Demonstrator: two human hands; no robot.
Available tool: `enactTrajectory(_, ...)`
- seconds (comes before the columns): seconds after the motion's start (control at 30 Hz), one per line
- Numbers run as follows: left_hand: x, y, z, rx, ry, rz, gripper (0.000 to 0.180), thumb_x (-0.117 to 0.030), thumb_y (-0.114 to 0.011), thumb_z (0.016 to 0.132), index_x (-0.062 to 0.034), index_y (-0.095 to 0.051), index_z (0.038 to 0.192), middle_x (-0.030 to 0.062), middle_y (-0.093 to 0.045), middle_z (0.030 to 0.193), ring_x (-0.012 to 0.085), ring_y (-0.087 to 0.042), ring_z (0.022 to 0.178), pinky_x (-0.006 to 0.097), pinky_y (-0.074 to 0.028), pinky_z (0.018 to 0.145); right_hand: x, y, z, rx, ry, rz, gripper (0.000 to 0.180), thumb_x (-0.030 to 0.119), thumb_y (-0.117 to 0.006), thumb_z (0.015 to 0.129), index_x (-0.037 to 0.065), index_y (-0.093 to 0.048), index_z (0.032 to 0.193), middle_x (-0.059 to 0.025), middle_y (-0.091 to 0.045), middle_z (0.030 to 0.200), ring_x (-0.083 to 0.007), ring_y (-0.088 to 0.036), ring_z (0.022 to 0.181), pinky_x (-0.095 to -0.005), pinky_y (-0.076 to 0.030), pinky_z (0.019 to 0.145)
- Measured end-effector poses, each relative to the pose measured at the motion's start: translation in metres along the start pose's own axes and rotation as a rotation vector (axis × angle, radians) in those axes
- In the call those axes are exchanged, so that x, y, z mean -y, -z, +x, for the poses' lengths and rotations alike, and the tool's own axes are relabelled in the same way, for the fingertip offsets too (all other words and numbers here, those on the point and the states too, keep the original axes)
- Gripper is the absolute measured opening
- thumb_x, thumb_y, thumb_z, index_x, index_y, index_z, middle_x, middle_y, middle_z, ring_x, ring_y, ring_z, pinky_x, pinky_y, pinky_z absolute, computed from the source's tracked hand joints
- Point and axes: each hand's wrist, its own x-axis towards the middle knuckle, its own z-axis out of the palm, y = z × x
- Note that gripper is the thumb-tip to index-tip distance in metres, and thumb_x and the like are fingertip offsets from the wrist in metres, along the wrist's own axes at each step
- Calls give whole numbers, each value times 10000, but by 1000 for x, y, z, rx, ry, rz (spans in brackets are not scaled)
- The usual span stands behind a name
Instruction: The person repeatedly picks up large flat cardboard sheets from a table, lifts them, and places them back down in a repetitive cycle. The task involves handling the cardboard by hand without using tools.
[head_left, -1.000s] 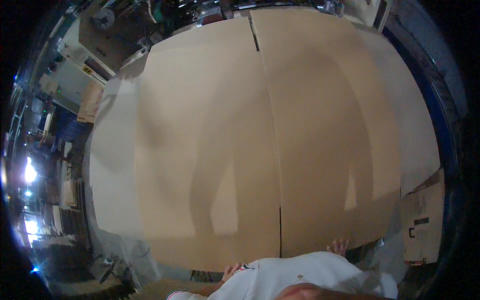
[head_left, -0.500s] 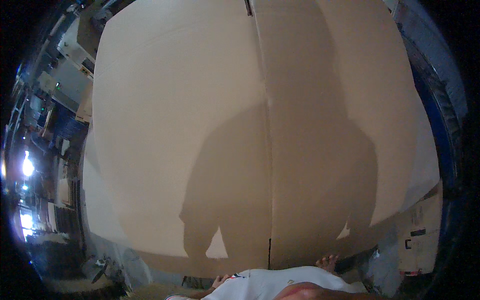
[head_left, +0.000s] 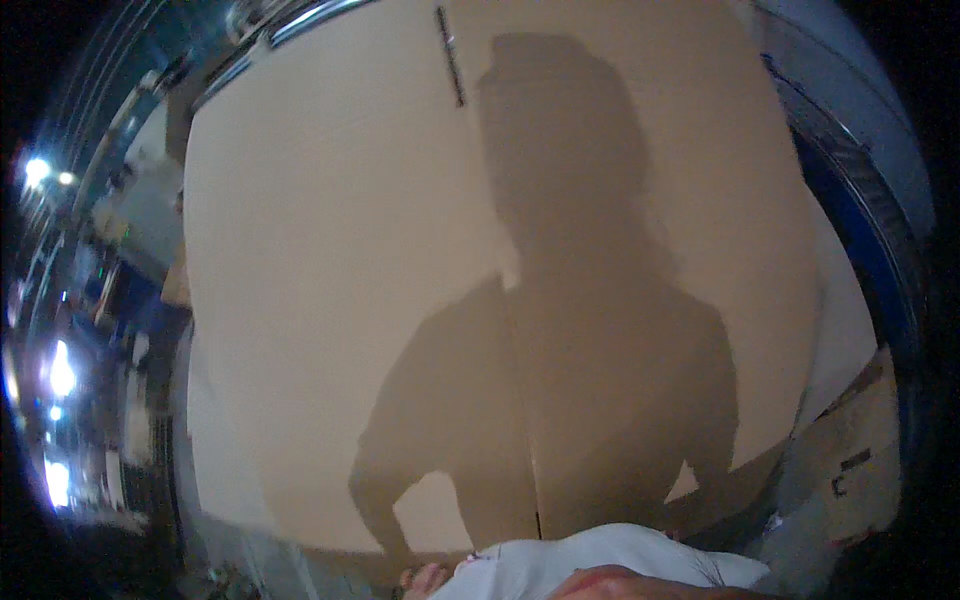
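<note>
A large brown cardboard sheet (head_left: 330, 250) fills most of the view, with a crease down its middle and a dark slot near its top. My shadow falls across its centre and right. At its lower edge my left hand (head_left: 424, 580) shows only in part, its fingers bent and closed against the cardboard. Only a sliver of my right hand (head_left: 672, 534) shows behind my white shirt (head_left: 610, 550), by the same edge; its fingers are hidden.
A smaller cardboard box (head_left: 855, 475) stands at the lower right. Along the right side runs a dark blue edge (head_left: 850, 235). Blurred shelving or equipment and bright lights (head_left: 60, 370) lie off to the left. A shiny metal bar (head_left: 315, 20) shows beyond the sheet's top left.
The view has shifted, so more of the sheet's upper slot and my whole shadow show. My left hand appears lower and further left; my right hand has become mostly hidden behind the shirt.
</note>
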Motion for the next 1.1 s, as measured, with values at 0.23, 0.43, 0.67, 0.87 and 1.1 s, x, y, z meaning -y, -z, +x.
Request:
enactTrajectory(0.23, 196, 175, 113, -904, 501, 297, 696, -500, -390, 965, -19, -272, 1454, 211, -275, 1499, 348, -320, 1359, 495, -288, 1085, -35, 155, 141, 184, -540, 199, 535, 155, -513, 913, 64, -355, 1417, -225, -243, 1507, -452, -210, 1386, -635, -92, 1102)
enactTrajectory(0.43, 379, 290, 195, -562, 711, -373, 719, -576, -345, 953, -34, -350, 1426, 164, -409, 1430, 328, -416, 1277, 427, -341, 1051, -208, 276, 405, -750, -610, 380, 453, 228, -385, 978, -18, -432, 1355, -204, -477, 1363, -316, -412, 1302, -373, -306, 1086)
enactTrajectory(0.67, 365, 318, 222, -229, 557, -993, 763, -608, -370, 943, -47, -307, 1456, 93, -400, 1437, 263, -391, 1296, 412, -324, 1066, -330, 321, 511, -383, -852, 1419, 808, 687, -267, 921, 76, -375, 1439, -117, -358, 1484, -256, -363, 1339, -401, -287, 1088)
enactTrajectory(0.87, 352, 312, 223, -588, 873, -954, 595, -511, -356, 982, -31, -550, 1275, 72, -621, 1187, 211, -584, 1050, 361, -445, 924, -341, 297, 531, -366, -778, 1196, 803, 676, -321, 917, 63, -384, 1432, -102, -357, 1487, -244, -372, 1333, -365, -285, 1090)
enactTrajectory(1.1, 461, 298, 214, -573, 837, -308, 597, -495, -372, 984, 20, -618, 1160, 97, -666, 1060, 201, -625, 927, 344, -494, 814, -352, 294, 526, -512, -1005, 499, 842, 696, -338, 891, -14, -518, 1308, -208, -447, 1406, -325, -409, 1317, -390, -303, 1075)
